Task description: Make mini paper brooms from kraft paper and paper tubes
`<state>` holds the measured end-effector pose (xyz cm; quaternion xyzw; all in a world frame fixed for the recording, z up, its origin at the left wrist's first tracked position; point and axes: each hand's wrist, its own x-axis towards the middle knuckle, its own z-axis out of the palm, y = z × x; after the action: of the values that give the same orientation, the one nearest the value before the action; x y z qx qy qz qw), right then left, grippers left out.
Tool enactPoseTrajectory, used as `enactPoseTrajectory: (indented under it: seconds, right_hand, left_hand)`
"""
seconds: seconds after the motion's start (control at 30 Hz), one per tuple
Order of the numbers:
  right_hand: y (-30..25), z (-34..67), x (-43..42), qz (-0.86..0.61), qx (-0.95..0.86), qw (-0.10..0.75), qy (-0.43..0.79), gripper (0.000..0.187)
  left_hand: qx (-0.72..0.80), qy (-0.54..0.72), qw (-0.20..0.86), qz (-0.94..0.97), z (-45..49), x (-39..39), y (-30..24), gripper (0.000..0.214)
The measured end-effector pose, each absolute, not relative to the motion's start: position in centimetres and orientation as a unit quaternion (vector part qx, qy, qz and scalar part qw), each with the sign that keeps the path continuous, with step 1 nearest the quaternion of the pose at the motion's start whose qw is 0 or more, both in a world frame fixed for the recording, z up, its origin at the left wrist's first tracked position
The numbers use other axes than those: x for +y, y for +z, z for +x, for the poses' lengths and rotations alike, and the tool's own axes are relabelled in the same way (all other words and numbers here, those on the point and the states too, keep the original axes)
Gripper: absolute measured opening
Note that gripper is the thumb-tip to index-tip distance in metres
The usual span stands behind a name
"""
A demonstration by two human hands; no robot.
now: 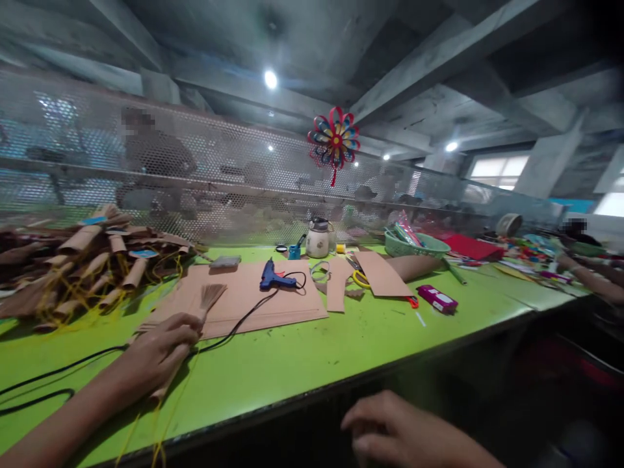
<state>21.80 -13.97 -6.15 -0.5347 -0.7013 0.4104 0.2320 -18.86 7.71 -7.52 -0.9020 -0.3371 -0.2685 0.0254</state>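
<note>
My left hand (158, 354) rests on the green table (312, 351), its fingers wrapped round a brown paper roll (188, 341) whose fringed end fans out toward the cardboard sheet (244, 296). Yellow strings trail from the roll over the table's front edge. My right hand (390, 432) hangs below the front edge, fingers curled loosely and blurred, with nothing visible in them. A blue glue gun (275, 279) lies on the cardboard, its black cord running left past my left hand.
A heap of brown paper rolls with yellow strings (82, 260) fills the left. Cardboard cut-outs (380, 273), yellow scissors (361, 278), a pink packet (437, 298), a green basket (414, 246) and a small jar (318, 240) lie further off. Another person's arm (589, 279) rests at far right. Mesh screen behind.
</note>
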Motion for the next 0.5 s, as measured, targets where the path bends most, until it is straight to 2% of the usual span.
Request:
enactPoseTrajectory:
  seconds: [0.17, 0.27, 0.33, 0.4, 0.5]
  right_hand:
    - [-4.8, 25.9, -10.5, -0.547, -0.629, 0.340, 0.437, 0.039]
    - [-3.4, 27.0, -8.4, -0.543, -0.655, 0.344, 0.396, 0.038]
    - [-2.3, 27.9, -6.7, -0.577, -0.685, 0.311, 0.316, 0.033]
    - [-1.2, 29.2, -4.5, -0.654, -0.678, 0.287, 0.173, 0.026]
    - [0.1, 32.3, -0.6, -0.741, -0.595, 0.305, 0.063, 0.024]
  left_hand:
    - [-0.337, -0.285, 0.041, -0.896, -18.7, 6.6, -6.4, 0.017]
    - [-0.340, -0.321, 0.043, -0.883, -18.6, 5.5, -4.8, 0.016]
    - [-0.350, -0.366, 0.065, -0.860, -18.4, 5.2, -3.3, 0.015]
    - [-0.347, -0.400, 0.098, -0.843, -17.4, 4.9, -1.4, 0.013]
    - [-0.276, -0.376, 0.124, -0.876, -13.8, 3.8, 1.4, 0.017]
